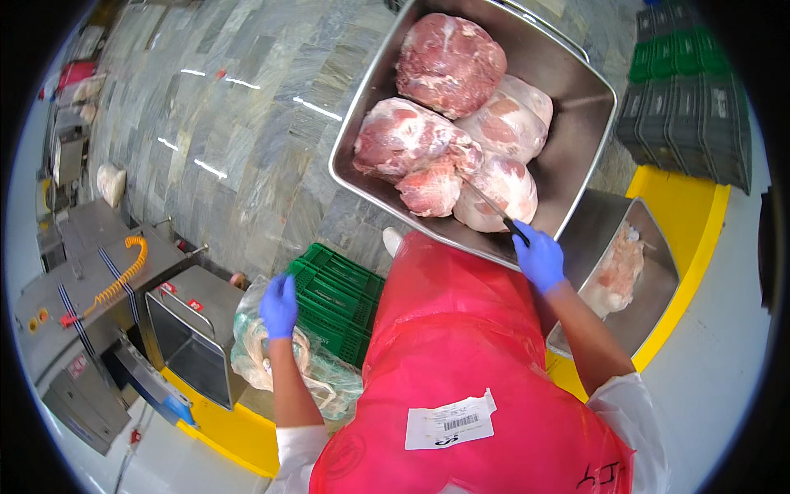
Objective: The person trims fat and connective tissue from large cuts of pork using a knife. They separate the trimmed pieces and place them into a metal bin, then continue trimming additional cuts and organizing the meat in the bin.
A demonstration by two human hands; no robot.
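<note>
- The right hand, in a blue glove, has its fingers wrapped tight around the dark handle of a knife at the near edge of a large steel tub.
- The knife blade runs up and left from the fingers, and its tip lies against the meat cuts in the tub, at the seam between the 2 nearest pieces.
- The tub is tilted toward the person and holds about 5 big cuts of raw pink meat with pale fat, piled toward its left and far sides; its right inner wall is bare steel.
- The left hand, also blue-gloved, hangs over a clear plastic bag; the fingers are loosely curled and narrow, and I cannot tell whether they grip the plastic or only touch it.
- The bag is crumpled, with pale scraps showing through it, and sits just beside a stack of green crates below the near-left corner of the tub.
- A smaller steel tray, just right of the right forearm, holds a lump of pale trimmings against its left side.
- An open steel box stands left of the bag on a yellow edge.
- A red plastic apron fills the lower middle, with a white label stuck on it.
- Dark grey crates are stacked at the far right.
</note>
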